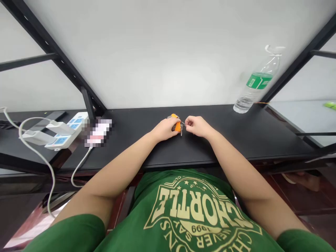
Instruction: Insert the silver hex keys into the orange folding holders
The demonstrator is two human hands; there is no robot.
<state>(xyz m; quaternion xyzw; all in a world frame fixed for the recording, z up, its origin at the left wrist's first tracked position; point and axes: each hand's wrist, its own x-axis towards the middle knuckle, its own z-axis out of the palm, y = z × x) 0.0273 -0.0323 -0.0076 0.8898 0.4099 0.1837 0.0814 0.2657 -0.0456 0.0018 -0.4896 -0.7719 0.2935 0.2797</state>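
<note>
My left hand [165,128] rests on the black table [236,140] with its fingers closed round a small orange object [177,125] with metal parts. My right hand [197,126] sits just to the right of it, fingers pinched on a thin metal piece [183,123] that sticks out of the orange object. Both hands meet at the middle of the table, near its back edge by the white wall. What the orange object is I cannot make out.
A clear plastic water bottle [256,84] with a green label stands at the back right. A white power strip [67,134] with plugged chargers and white cables [39,154] lies at the left, beside a blurred-out item [97,132]. Black frame bars [55,56] slant on both sides.
</note>
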